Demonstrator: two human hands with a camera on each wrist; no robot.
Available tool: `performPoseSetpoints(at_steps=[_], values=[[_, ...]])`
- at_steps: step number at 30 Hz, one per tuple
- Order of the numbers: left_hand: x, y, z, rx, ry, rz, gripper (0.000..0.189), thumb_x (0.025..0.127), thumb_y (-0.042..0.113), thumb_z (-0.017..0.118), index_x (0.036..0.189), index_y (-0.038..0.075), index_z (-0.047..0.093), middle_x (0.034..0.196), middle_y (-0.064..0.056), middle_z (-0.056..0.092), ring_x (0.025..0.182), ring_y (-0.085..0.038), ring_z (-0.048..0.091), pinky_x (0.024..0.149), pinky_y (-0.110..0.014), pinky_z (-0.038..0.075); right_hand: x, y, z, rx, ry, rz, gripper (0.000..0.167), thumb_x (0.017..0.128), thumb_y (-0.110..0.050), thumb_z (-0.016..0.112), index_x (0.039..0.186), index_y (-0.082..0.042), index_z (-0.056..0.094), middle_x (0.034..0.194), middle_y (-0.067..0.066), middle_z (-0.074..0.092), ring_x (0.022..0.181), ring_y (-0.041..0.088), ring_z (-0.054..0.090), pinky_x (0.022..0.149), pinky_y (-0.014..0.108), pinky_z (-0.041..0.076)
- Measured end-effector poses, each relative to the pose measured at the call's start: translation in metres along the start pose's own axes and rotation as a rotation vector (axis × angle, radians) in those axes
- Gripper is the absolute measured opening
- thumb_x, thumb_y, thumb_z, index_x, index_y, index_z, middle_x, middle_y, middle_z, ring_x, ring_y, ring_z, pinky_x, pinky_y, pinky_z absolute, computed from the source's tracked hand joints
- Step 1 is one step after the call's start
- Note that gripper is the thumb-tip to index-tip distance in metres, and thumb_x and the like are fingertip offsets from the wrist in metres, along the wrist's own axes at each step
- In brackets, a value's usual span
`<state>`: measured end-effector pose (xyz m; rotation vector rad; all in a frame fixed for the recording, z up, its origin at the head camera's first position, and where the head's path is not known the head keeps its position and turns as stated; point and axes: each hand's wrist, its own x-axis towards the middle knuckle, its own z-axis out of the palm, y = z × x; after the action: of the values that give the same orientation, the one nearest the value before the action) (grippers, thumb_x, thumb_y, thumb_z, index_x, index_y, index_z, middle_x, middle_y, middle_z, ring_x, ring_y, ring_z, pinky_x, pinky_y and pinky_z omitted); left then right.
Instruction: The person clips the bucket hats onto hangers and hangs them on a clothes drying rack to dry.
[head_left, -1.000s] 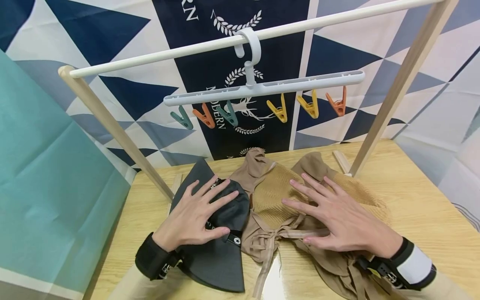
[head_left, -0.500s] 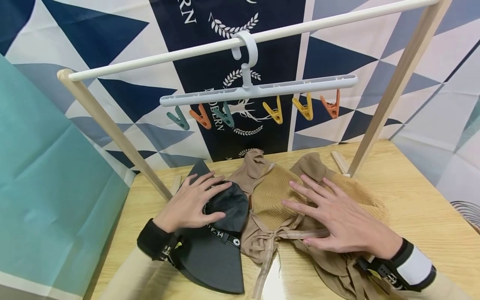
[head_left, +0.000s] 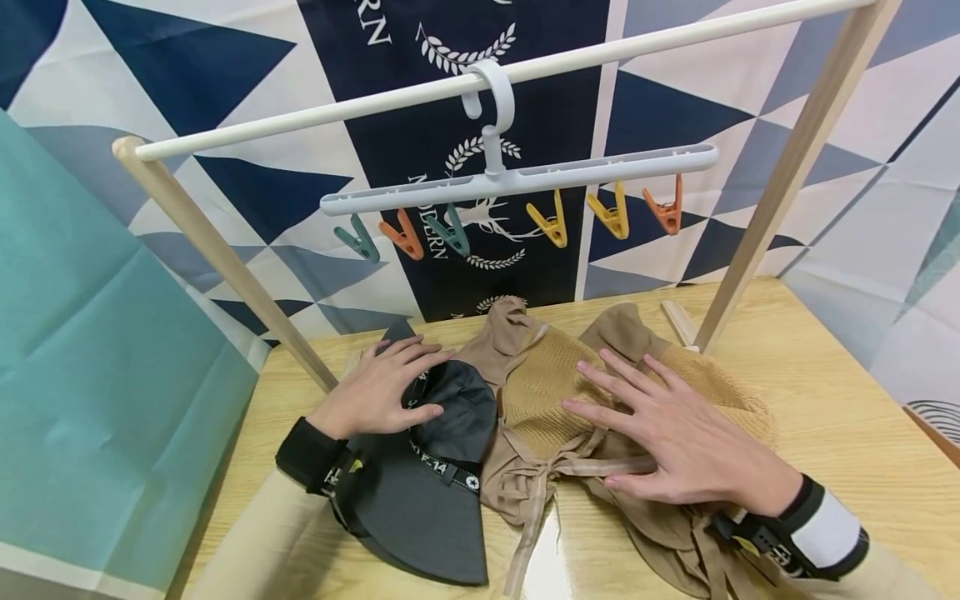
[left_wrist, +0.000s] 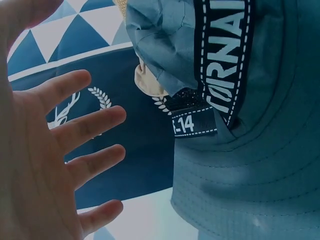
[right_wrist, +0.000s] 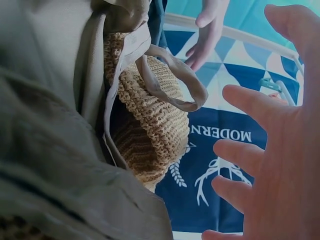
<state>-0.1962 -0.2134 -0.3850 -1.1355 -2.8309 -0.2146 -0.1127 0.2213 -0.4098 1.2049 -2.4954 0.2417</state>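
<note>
So the left hand [head_left: 378,387] is held out above the dark grey fabric hat [head_left: 420,521], fingers fanned apart and pretty relaxed. That grip is spread wide and has hold of nothing; the left wrist view shows a gap between fingertips and hat. The right hand [head_left: 667,437] is doing much the same over the beige cloth and honey-coloured woven headwear [head_left: 551,392]: fingers splayed, grip wide and holding nothing, with a gap showing in the right wrist view.

The dark hat sits on the left of the pale wood-grain worktop [head_left: 832,400], its wide brim fanning out to the near side. It's got a black band with white lettering [head_left: 431,464], "F-14" being the readable bit. Its right side butts up against the beige stuff, which sprawls from the middle to the right. Can't really tell if that's one piece or two. A knotted beige fabric ribbon [head_left: 529,525] trails toward the near edge.

Above all that, a white plastic hanger [head_left: 420,194] hooks over a white round rod [head_left: 315,116] between two wooden posts. Six clips dangle off it, left to right: teal, orange, teal, yellow, yellow, orange. Behind is a navy, white and grey-blue patterned cloth [head_left: 667,108].
</note>
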Motion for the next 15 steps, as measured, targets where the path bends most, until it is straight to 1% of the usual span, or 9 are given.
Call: performPoseSetpoints(at_steps=[6, 11, 13, 14, 15], values=[[0.003, -0.002, 0.002, -0.004, -0.019, -0.005, 0.076, 0.099, 0.056, 0.075, 0.166, 0.025, 0.057, 0.165, -0.010, 0.065, 0.159, -0.042, 0.055, 0.122, -0.082, 0.040, -0.001, 0.000, -0.002, 0.004, -0.008, -0.002, 0.089, 0.094, -0.071, 0.073, 0.173, -0.038, 0.046, 0.188, 0.003, 0.031, 0.181, 0.017, 0.004, 0.118, 0.074, 0.037], [0.006, -0.007, 0.005, -0.008, -0.043, -0.018, 0.077, 0.099, 0.057, 0.075, 0.166, 0.025, 0.057, 0.166, -0.010, 0.064, 0.159, -0.041, 0.054, 0.123, -0.081, 0.039, -0.002, 0.000, 0.001, -0.012, 0.009, -0.006, 0.086, 0.097, -0.074, 0.068, 0.172, -0.038, 0.046, 0.187, 0.004, 0.034, 0.181, 0.018, 0.005, 0.124, 0.070, 0.034], [0.009, -0.009, 0.006, -0.012, -0.061, -0.026, 0.078, 0.098, 0.058, 0.076, 0.166, 0.024, 0.057, 0.167, -0.011, 0.063, 0.160, -0.041, 0.053, 0.123, -0.081, 0.039, -0.002, 0.001, 0.001, -0.014, 0.011, -0.009, 0.086, 0.098, -0.075, 0.068, 0.172, -0.038, 0.046, 0.187, 0.004, 0.034, 0.181, 0.018, 0.004, 0.137, 0.065, 0.020], [0.011, -0.011, 0.007, -0.014, -0.072, -0.032, 0.080, 0.098, 0.058, 0.076, 0.167, 0.024, 0.056, 0.167, -0.012, 0.062, 0.161, -0.041, 0.053, 0.124, -0.081, 0.038, -0.002, 0.001, 0.001, -0.015, 0.011, -0.011, 0.086, 0.098, -0.075, 0.068, 0.172, -0.038, 0.046, 0.187, 0.004, 0.034, 0.181, 0.018, 0.004, 0.140, 0.062, 0.015], [0.012, -0.012, 0.007, -0.014, -0.084, -0.037, 0.081, 0.098, 0.059, 0.076, 0.167, 0.023, 0.056, 0.168, -0.013, 0.061, 0.161, -0.041, 0.052, 0.124, -0.081, 0.038, -0.002, 0.001, 0.000, -0.019, 0.012, -0.013, 0.086, 0.097, -0.074, 0.069, 0.172, -0.038, 0.046, 0.187, 0.004, 0.034, 0.181, 0.018, 0.004, 0.143, 0.057, 0.007]])
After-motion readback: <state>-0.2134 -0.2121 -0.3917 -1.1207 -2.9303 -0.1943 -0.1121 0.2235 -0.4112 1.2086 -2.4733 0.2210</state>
